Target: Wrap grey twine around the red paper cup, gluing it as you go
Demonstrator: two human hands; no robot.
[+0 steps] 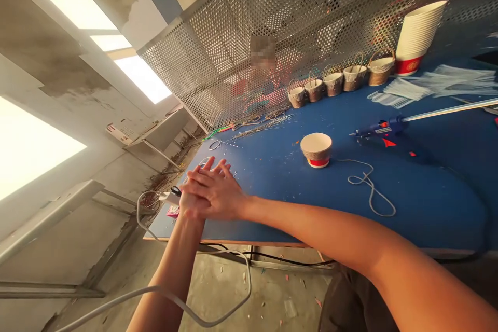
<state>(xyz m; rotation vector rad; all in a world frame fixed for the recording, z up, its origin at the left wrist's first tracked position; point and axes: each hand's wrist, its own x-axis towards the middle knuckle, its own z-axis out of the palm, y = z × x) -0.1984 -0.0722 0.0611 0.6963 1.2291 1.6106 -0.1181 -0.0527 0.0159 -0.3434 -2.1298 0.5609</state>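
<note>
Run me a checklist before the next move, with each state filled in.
1. Hands apart: not ok; the right hand lies across the left hand.
2. Cup upright: ok; it stands mouth up on the table.
3. Cord tidy: not ok; it lies in loose loops beside the cup.
4. Glue gun clear of the cup: ok; there is a gap between them.
5. Glue gun hot: cannot tell; heat does not show.
</note>
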